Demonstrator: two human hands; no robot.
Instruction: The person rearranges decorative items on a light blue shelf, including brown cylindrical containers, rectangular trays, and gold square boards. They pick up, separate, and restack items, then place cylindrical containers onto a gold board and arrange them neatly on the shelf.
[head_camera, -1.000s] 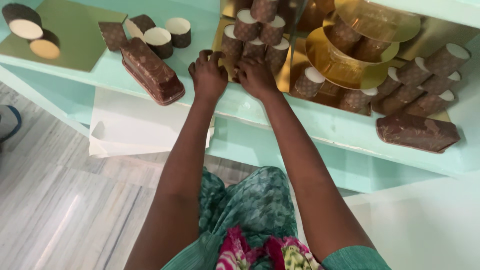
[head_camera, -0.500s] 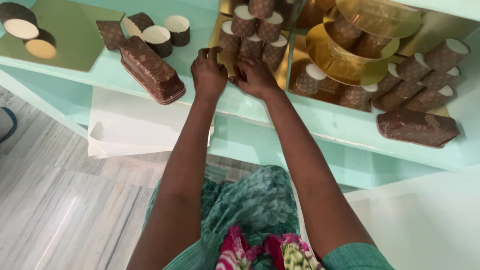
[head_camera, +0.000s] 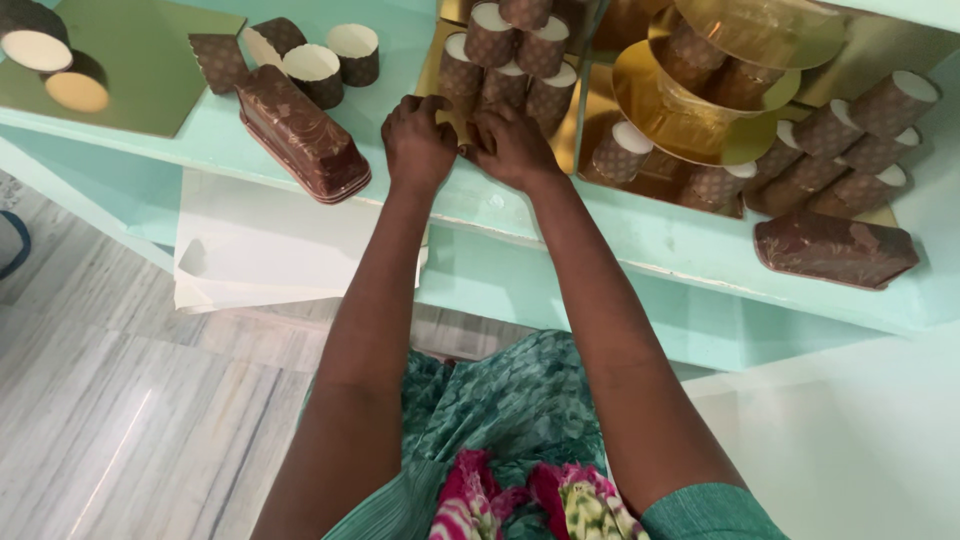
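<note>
The head view looks down on my two hands, side by side at the near edge of the mint counter (head_camera: 640, 235); my left hand (head_camera: 418, 140) and right hand (head_camera: 514, 148) are nearly touching, fingers curled down onto the near edge of a gold board (head_camera: 437, 72); whether they pinch it or only press on it I cannot tell. Against the frames from a second ago the hands have hardly shifted; they sit at the same spot on the board's edge, so the work there looks to be small adjusting and not a lift.

Just beyond my fingers stands a stack of cups (head_camera: 510, 50), brown, dotted, with pale insides, piled on that board. Left of my left hand lies a brown loaf mould (head_camera: 303, 132), long and patterned; beyond it are loose cups (head_camera: 312, 68), some on their sides. Far left, an olive-gold square board (head_camera: 140, 75) carries two round cups. Right of my right hand are round gold boards (head_camera: 700, 110) with more cups; farther right lie cup rolls (head_camera: 850, 140), and nearer, a second mould (head_camera: 835, 250). Below the counter, a white sheet (head_camera: 260, 250) hangs.
</note>
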